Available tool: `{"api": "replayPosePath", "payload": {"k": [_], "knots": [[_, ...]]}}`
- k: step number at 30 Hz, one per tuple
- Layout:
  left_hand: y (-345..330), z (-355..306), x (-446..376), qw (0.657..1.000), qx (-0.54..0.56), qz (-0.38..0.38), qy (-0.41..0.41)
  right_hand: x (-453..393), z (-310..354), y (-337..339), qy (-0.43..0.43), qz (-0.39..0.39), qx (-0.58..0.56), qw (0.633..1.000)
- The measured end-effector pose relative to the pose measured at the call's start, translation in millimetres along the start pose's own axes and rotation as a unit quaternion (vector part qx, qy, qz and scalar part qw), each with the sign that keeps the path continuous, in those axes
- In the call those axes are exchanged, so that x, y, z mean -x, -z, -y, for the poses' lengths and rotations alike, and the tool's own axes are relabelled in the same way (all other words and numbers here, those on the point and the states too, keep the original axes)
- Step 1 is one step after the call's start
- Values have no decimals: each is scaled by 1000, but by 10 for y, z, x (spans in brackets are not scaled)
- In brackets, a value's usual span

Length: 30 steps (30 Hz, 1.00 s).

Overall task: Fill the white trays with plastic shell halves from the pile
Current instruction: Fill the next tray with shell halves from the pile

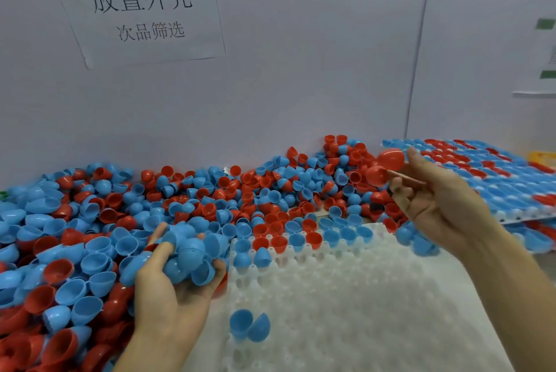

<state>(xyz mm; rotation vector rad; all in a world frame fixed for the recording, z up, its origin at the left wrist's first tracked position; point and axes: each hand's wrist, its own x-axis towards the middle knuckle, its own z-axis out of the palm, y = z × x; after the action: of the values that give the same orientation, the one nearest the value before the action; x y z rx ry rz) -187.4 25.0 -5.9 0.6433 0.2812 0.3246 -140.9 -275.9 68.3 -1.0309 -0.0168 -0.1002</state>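
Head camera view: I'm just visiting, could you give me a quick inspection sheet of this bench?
Surface: mostly hidden under shells and trays.
Job's things: pile of red and blue shell halves; front white tray, only its far rows filled; filled tray at right.
Clutter: two loose blue halves lying on the front tray.
Grippers: left hand grips a bunch of blue halves; right hand pinches red halves.
Cables: nothing seen.
Surroundings: white partition with a paper sign; a yellow item at the right edge.
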Motion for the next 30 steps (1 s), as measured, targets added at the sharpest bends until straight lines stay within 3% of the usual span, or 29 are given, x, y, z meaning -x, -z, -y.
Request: {"api": "replayPosePath", "payload": {"k": [3,6,9,11,13,17,22,24,30], "knots": [[-11,8,19,1000,8,5,9,-121,88,116,-28,-26,69,997],[-30,16,24,1000,8,12,13,-227,94,214,-38,1,179,983],[-31,24,22,1000,9,10,16,-340,63,257,-20,13,325,945],[-33,33,17,1000,8,3,21,-464,10,274,17,15,479,878],[-36,36,13,1000,8,-2,25,-622,-75,302,58,39,621,780],[-27,32,6,1000,9,4,24,-868,-279,401,79,94,783,610],[-35,34,2,1000,10,-2,27,-945,-463,462,61,136,864,481],[-30,39,-4,1000,8,-3,26,-940,-484,456,66,147,870,465],[-21,17,-13,1000,6,-5,24,-939,-408,526,40,145,827,542]]}}
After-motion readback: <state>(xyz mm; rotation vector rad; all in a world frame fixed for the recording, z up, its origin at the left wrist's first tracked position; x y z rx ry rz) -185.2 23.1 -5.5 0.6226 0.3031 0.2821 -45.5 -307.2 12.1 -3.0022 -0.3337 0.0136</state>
